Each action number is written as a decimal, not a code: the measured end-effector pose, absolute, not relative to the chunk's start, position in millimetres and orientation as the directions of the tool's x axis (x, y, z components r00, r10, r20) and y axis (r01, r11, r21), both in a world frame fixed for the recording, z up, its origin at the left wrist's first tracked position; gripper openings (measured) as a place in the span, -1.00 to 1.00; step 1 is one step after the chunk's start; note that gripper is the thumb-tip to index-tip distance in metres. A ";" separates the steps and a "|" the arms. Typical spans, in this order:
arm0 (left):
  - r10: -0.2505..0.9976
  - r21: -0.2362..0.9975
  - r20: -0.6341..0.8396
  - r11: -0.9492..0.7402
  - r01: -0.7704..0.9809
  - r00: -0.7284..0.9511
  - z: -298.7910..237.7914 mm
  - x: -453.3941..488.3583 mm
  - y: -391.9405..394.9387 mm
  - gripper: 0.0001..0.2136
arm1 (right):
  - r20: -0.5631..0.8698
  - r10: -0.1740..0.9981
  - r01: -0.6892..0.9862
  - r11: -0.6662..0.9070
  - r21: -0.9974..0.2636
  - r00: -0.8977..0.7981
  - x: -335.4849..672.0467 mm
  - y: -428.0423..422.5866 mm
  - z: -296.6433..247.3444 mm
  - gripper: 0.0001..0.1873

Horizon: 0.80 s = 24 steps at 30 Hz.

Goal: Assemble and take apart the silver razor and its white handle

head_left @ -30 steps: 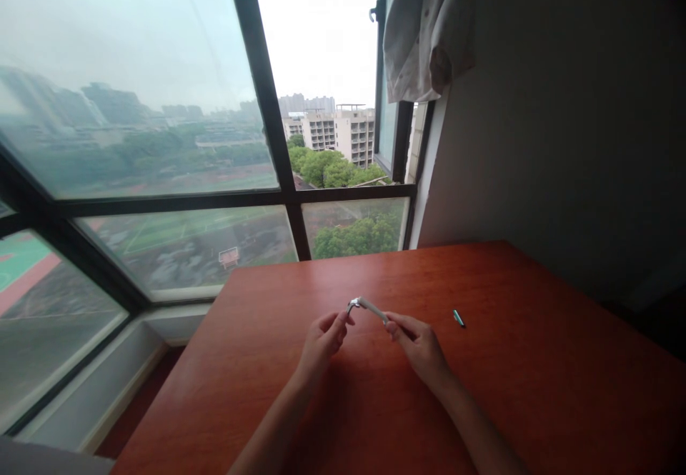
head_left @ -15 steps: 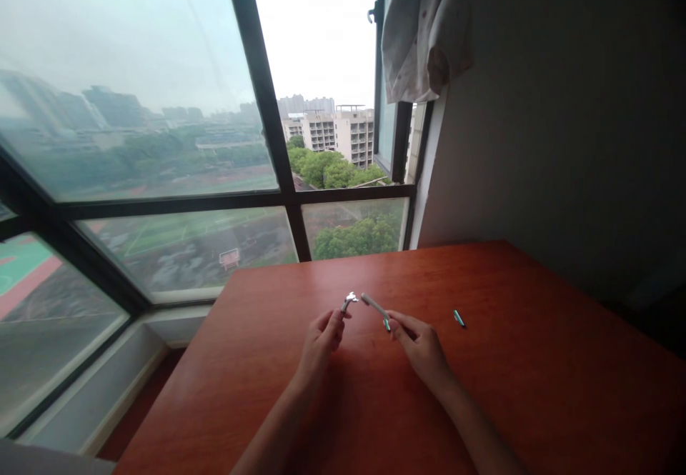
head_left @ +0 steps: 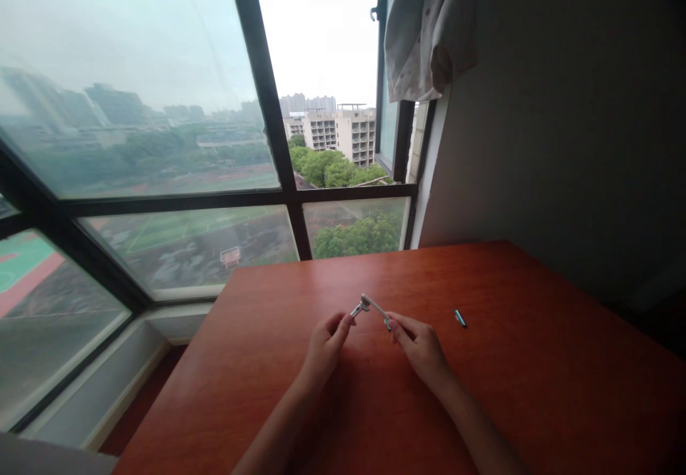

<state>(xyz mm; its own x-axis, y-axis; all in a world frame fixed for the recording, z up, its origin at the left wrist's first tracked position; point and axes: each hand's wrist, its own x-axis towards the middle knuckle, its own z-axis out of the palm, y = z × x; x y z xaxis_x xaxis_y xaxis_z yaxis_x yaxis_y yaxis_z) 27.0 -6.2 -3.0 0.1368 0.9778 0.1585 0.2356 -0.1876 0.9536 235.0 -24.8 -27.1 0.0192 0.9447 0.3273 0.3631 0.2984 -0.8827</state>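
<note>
Over a reddish wooden table (head_left: 536, 389), my left hand (head_left: 324, 346) pinches a small silver metal piece (head_left: 358, 309) between thumb and fingers. My right hand (head_left: 421, 346) is closed on a slim grey stick with a teal end (head_left: 376, 308), its far tip touching the silver piece. Both hands hover just above the tabletop near its middle. A small teal cap (head_left: 459, 318) lies on the table to the right of my right hand.
A large dark-framed window (head_left: 268, 125) runs along the table's far and left side, with a low sill (head_left: 176, 318) below it. A pale cloth (head_left: 429, 25) hangs at the top by the dark right wall (head_left: 562, 103).
The silver piece and the grey stick were joined, came apart half a second ago, and their ends touch again now. The teal cap has not moved.
</note>
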 end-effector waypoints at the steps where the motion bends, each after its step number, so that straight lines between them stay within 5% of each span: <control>1: 0.980 0.950 0.168 -0.189 0.248 0.102 -2.1 26.6 -5.8 -0.58 | 0.329 0.944 0.364 0.302 -0.881 0.012 234.8 -25.0 -26.6 -0.50; 24: 0.973 0.922 0.231 -0.220 0.320 0.004 -0.5 24.1 -6.9 -0.59 | 0.210 0.974 0.274 0.226 -0.935 -0.089 231.6 -28.3 -21.4 -0.47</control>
<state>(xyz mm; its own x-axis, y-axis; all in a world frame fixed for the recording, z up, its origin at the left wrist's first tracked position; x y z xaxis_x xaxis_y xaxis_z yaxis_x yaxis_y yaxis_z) 24.1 -6.9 -0.5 0.0037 0.9730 0.2308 0.3199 -0.2198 0.9216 231.6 -28.3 -21.4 -0.0891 0.9737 0.2096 0.2741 0.2263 -0.9347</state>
